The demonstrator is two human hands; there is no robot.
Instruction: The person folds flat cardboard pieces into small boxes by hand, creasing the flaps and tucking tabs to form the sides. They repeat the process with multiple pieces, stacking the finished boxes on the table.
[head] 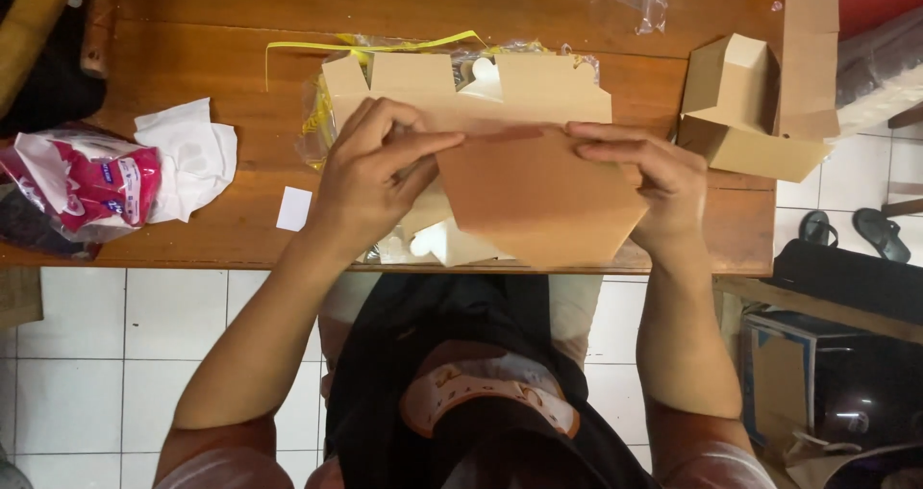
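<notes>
A flat cardboard box blank [538,196] is pinched at its far fold by the left hand [370,176]. Its right edge is gripped by the curled right hand [654,181], steadying it over the wooden table [192,66].

Looks like a home workspace: wooden tabletop [192,66], white tiled floor [125,354], sandals [856,231] lying far right.

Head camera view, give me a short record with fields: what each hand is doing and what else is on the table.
left hand: left hand pinches the top edge of a flat brown cardboard blank
right hand: right hand presses the blank's right edge
under the blank: more flat blanks in a clear plastic wrap
right of it: folded open cardboard box
left of it: white tissue, red and white packet
surface: wooden table
</notes>
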